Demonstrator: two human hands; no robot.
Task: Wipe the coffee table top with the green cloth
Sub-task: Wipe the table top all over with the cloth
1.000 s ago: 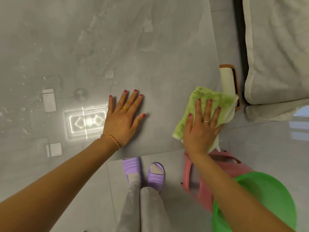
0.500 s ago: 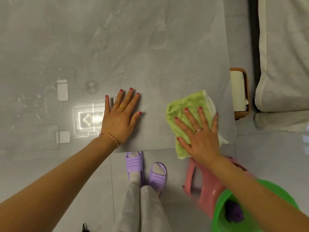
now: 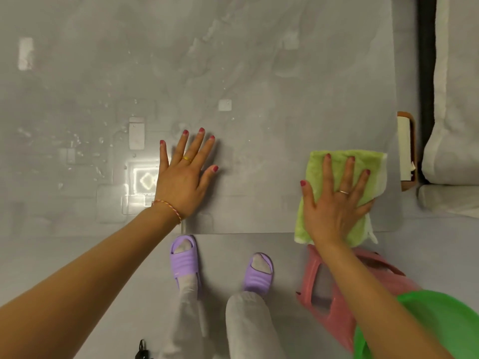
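- Since half a second ago, right hand (image 3: 334, 203) and green cloth (image 3: 344, 167) have slid back toward the counter's right edge; left hand (image 3: 181, 177) hasn't shifted.
- Right fingers (image 3: 327, 172): splayed flat on top of the cloth, pressing it down, not curled round it. Palm-press, not a pinch.
- Cloth under and ahead of those fingers, folded roughly square. Near edge hangs just past the front lip of the counter (image 3: 259, 73) below the wrist; a white underside shows on the side past the little finger.
- Left fingers (image 3: 198, 146): open, spread, flat on bare counter, bracing. Holding nothing.
- Beyond the left fingertips and out past the little finger: droplets and streaks on the glossy top, plus a bright lamp reflection. Looks unwiped.
- Progress, my read: early to mid. Only the right front corner is being worked; far side and left half are left.
- Off the counter: pink stool (image 3: 334, 294) and green basin (image 3: 427, 330) below the right wrist; purple slippers (image 3: 185, 257) on the floor between the arms.
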